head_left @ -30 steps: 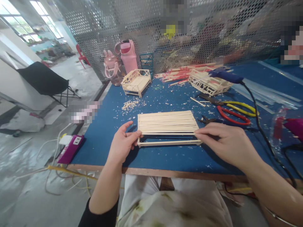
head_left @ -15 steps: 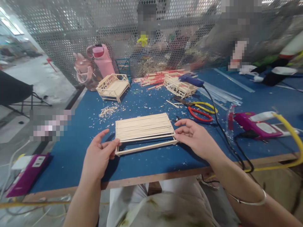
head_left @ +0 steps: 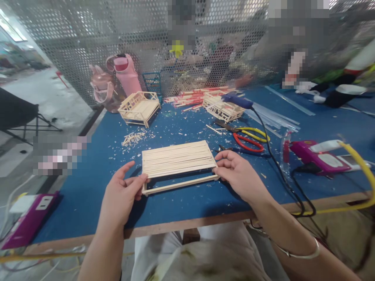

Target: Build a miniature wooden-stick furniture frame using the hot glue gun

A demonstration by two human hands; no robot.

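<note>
A rectangular wooden-stick frame [head_left: 178, 160] lies in front of me on the blue table. Slats laid side by side cover its far part, and a gap separates them from the front bar. My left hand [head_left: 124, 191] pinches the near left corner, thumb on top at the slat ends and forefinger raised. At the other end, my right hand [head_left: 234, 171] has its thumb and fingers closed on the right edge, by the end of the nearest slat. The lower fingertips of both hands are partly hidden.
Scissors with red and yellow handles [head_left: 249, 142] lie behind my right hand, near a blue glue gun [head_left: 237, 100] with a black cable. Two small stick models, a bed-like one [head_left: 140, 109] and another [head_left: 221, 109], stand farther back. Purple power strips [head_left: 319, 156] lie at the right and left.
The nearest slat has moved back against the others, so the front gap is wider. My right hand has shifted slightly left; my left hand stays at its corner.
</note>
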